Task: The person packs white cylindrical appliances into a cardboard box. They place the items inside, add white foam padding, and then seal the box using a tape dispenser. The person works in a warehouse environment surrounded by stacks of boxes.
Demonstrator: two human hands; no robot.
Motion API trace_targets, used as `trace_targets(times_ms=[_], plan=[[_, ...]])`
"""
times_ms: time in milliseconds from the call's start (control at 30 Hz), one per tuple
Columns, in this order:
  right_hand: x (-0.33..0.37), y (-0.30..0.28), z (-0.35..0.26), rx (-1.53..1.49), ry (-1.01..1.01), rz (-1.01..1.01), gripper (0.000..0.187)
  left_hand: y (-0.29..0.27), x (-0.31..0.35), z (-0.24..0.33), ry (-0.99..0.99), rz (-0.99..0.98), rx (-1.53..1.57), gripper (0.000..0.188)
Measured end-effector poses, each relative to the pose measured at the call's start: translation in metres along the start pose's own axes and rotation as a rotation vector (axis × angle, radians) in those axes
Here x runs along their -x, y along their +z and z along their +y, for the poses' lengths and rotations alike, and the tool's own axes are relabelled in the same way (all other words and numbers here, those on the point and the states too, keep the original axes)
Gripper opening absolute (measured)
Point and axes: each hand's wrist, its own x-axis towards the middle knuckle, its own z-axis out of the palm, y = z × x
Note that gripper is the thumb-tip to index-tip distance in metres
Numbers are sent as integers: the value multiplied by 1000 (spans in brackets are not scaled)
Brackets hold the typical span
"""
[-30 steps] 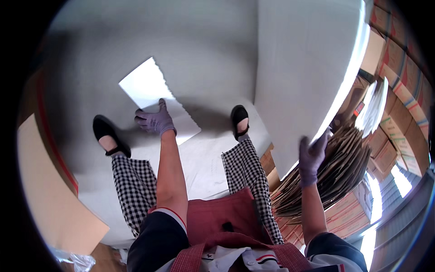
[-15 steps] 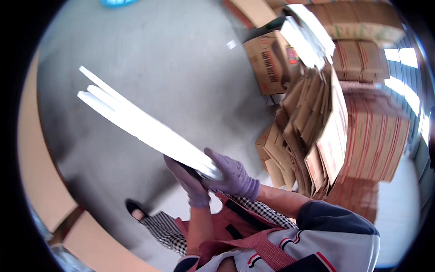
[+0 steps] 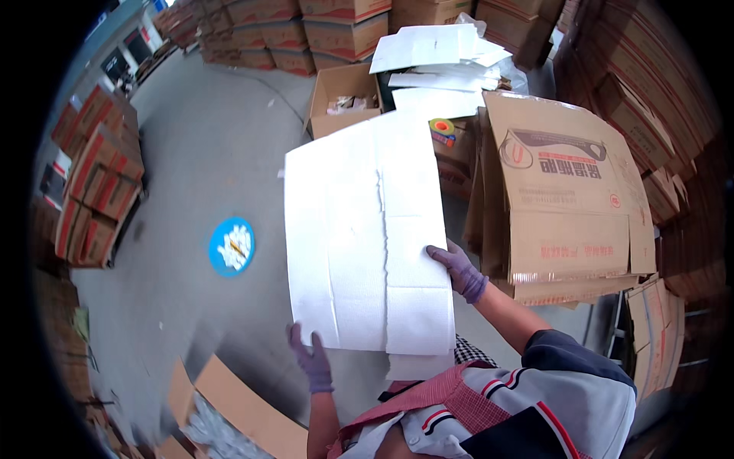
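A stack of large white foam sheets [image 3: 352, 237] is spread flat in front of me, with a torn-looking seam running down it. My right hand [image 3: 462, 274], in a purple glove, grips the right edge, thumb on top. At the lower left corner my left hand [image 3: 312, 361], gloved alike, has its thumb over the sheet and its fingers round the edge. The fingers' undersides are hidden by the sheets. A lower sheet [image 3: 417, 367] sticks out toward my body.
Flattened cardboard cartons [image 3: 569, 199] stand to the right. Beyond are an open carton [image 3: 348, 92], more white sheets [image 3: 428, 50] and a tape roll [image 3: 441, 127]. A blue basin [image 3: 232, 246] with white pieces sits on the floor at left. An open box [image 3: 248, 398] is near my left arm.
The sheets, seen edge-on and pressed between both hands before, now lie broad side up. My hands have moved apart to opposite sides, and the view has turned.
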Motion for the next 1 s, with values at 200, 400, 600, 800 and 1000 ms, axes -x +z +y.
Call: trace_targets(times_ms=[200, 400, 600, 800, 1000], plan=[[-147, -38, -116, -480, -51, -8, 45, -61, -5, -90, -899, -114, 59, 35], [-342, -73, -223, -508, -461, 192, 57, 64, -123, -118, -1182, -417, 80, 32], [-537, -87, -302, -672, -713, 199, 49, 143, -346, -135, -1243, -434, 49, 31], [-724, -198, -349, -348, -902, 490, 33, 222, -670, 91, -549, -448, 256, 46], [-850, -187, -457, -696, -629, 753, 66, 236, -698, 25, -564, -445, 168, 46]])
